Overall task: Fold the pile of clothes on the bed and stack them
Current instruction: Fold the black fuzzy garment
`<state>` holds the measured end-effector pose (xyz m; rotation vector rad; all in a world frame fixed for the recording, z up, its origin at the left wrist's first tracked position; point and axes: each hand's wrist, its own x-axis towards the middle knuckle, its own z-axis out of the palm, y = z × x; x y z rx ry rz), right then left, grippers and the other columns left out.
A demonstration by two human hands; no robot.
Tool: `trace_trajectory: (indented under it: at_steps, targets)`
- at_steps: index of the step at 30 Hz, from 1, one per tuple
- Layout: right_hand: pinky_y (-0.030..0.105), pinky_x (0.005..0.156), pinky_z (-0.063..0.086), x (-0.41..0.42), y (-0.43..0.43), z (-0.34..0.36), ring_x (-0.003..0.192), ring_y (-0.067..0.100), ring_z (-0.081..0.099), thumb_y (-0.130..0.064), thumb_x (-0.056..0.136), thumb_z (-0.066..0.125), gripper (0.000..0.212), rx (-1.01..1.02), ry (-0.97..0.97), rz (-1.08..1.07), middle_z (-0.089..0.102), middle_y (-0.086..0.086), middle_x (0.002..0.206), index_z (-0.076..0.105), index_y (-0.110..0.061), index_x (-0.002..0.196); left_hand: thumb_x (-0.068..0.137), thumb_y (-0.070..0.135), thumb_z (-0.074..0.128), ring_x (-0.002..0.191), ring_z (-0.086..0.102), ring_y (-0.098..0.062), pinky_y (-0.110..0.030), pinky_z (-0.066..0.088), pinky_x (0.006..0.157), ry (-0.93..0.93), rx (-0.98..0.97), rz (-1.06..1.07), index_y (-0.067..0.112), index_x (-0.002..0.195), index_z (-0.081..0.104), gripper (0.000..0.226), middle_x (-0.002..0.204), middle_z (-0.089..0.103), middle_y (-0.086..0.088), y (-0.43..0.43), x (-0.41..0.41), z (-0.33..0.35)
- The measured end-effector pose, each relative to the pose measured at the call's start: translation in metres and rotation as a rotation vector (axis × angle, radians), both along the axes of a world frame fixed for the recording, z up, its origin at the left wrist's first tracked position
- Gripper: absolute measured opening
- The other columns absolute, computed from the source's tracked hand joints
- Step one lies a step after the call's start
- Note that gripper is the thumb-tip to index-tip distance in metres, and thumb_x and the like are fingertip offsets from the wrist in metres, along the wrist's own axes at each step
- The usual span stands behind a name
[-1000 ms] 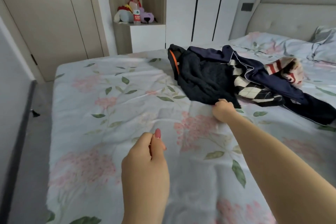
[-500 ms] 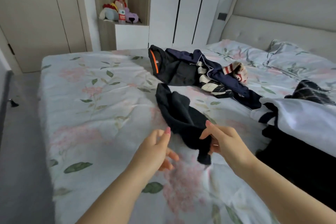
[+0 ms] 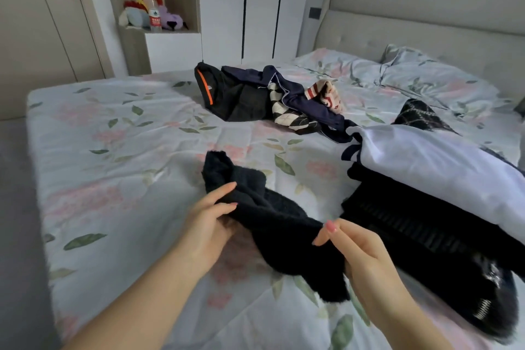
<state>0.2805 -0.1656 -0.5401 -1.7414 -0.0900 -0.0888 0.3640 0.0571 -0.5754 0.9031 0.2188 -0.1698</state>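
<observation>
A fuzzy black garment (image 3: 272, 219) lies stretched across the floral bed sheet (image 3: 113, 150) in front of me. My left hand (image 3: 210, 224) holds its left part, fingers under and thumb on top. My right hand (image 3: 358, 250) pinches its near right end between thumb and fingers. Farther back lies the loose pile of clothes (image 3: 272, 99): a black piece with an orange stripe, a navy piece, an argyle piece and a red-striped one. On the right a white garment with navy trim (image 3: 443, 162) lies over folded black clothes (image 3: 420, 236).
Pillows (image 3: 426, 79) and a padded headboard (image 3: 426, 17) stand at the far right. A wardrobe (image 3: 255, 3) and a shelf with plush toys and a bottle (image 3: 154, 17) are behind the bed. The bed's left edge drops to grey floor (image 3: 17, 207).
The black garment was pulled out of the pile toward me. My left hand, empty before, now holds its left part; my right hand keeps its grip on the near end.
</observation>
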Motion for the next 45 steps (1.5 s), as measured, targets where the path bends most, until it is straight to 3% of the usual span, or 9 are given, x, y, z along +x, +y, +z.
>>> trace_trajectory:
  at_steps: [5, 9, 12, 16, 20, 27, 34, 39, 45]
  targets:
    - [0.031, 0.056, 0.039, 0.017, -0.008, -0.002, 0.057, 0.016, 0.046, -0.040, 0.071, 0.081, 0.034, 0.095, -0.047, -0.047, 0.050, -0.001, 0.062, 0.055, -0.017, 0.071, 0.067, -0.004, 0.061, 0.077, 0.056, 0.001, -0.025, 0.047, 0.074, -0.332, 0.788, -0.050, 0.046, 0.126, 0.058, 0.077, 0.103, 0.058, 0.012, 0.006, -0.001, -0.004]
    - [0.029, 0.059, 0.052, 0.023, -0.015, -0.003, 0.064, 0.022, 0.060, -0.022, 0.072, 0.082, 0.029, 0.097, -0.120, 0.025, 0.060, -0.004, 0.072, 0.056, -0.021, 0.084, 0.069, -0.008, 0.076, 0.100, 0.055, -0.016, -0.020, 0.040, 0.083, -0.619, 1.397, 0.430, 0.016, 0.120, 0.065, 0.057, 0.108, 0.051, 0.000, 0.011, -0.003, 0.001]
    - [0.028, 0.066, 0.059, 0.026, -0.020, 0.009, 0.073, 0.017, 0.070, -0.019, 0.067, 0.082, 0.042, 0.146, -0.206, -0.035, 0.069, -0.004, 0.081, 0.065, -0.027, 0.105, 0.062, -0.009, 0.081, 0.080, 0.053, -0.020, -0.017, 0.034, 0.067, -0.813, 1.452, 0.659, 0.004, 0.082, 0.071, 0.026, 0.086, 0.055, -0.010, 0.021, -0.001, 0.017]
    - [0.025, 0.070, 0.059, 0.032, -0.032, 0.035, 0.075, 0.016, 0.071, -0.023, 0.059, 0.084, 0.041, 0.218, -0.316, -0.221, 0.075, 0.001, 0.085, 0.076, -0.023, 0.099, 0.066, 0.030, 0.086, 0.102, 0.045, -0.025, -0.015, 0.031, 0.087, -0.953, 1.543, 0.428, 0.008, 0.066, 0.067, 0.029, 0.104, 0.054, -0.009, 0.041, 0.004, 0.037]
    - [0.022, 0.064, 0.057, 0.031, -0.030, 0.061, 0.067, 0.013, 0.070, -0.014, 0.060, 0.079, 0.023, 0.331, -0.383, -0.195, 0.074, 0.000, 0.077, 0.077, -0.023, 0.082, 0.076, 0.042, 0.073, 0.071, 0.055, -0.003, -0.019, 0.040, 0.067, -0.733, 1.269, -0.096, 0.029, 0.072, 0.058, 0.020, 0.072, 0.059, 0.007, 0.059, -0.001, 0.065]
    - [0.028, 0.079, 0.059, 0.009, -0.028, 0.103, 0.084, 0.010, 0.071, -0.045, 0.058, 0.085, 0.037, 0.452, -0.428, -0.081, 0.073, -0.004, 0.096, 0.071, -0.030, 0.089, 0.070, 0.029, 0.079, 0.072, 0.066, 0.001, -0.009, 0.051, 0.067, -0.842, 0.565, -0.017, 0.031, 0.086, 0.075, 0.016, 0.079, 0.072, 0.013, 0.077, -0.019, 0.118]
    - [0.041, 0.098, 0.051, 0.055, -0.028, 0.041, 0.117, 0.026, 0.064, -0.019, 0.087, 0.057, 0.049, 0.720, 0.239, -0.086, 0.063, 0.014, 0.132, 0.055, -0.017, 0.135, 0.087, 0.021, 0.072, 0.100, 0.068, -0.013, -0.022, 0.050, 0.090, -0.446, 1.154, -0.153, 0.021, 0.095, 0.071, 0.008, 0.099, 0.075, 0.002, 0.074, 0.026, 0.042]
    - [0.034, 0.091, 0.049, 0.052, -0.027, -0.013, 0.106, 0.010, 0.065, -0.026, 0.097, 0.059, 0.017, 0.001, 0.242, -0.197, 0.072, -0.011, 0.109, 0.070, -0.034, 0.107, 0.082, 0.048, 0.073, 0.109, 0.058, -0.012, -0.027, 0.046, 0.093, -0.026, 1.523, -0.637, 0.022, 0.123, 0.051, 0.053, 0.126, 0.059, 0.005, 0.092, 0.022, -0.015]
    - [0.023, 0.054, 0.051, 0.013, 0.010, -0.037, 0.058, 0.009, 0.066, -0.033, 0.094, 0.062, 0.025, -0.560, 0.339, 0.117, 0.073, -0.001, 0.072, 0.066, -0.019, 0.074, 0.076, 0.052, 0.077, 0.122, 0.050, -0.020, -0.024, 0.038, 0.083, 0.042, 1.583, -0.471, 0.014, 0.138, 0.042, 0.081, 0.143, 0.047, -0.003, 0.080, 0.020, -0.016]
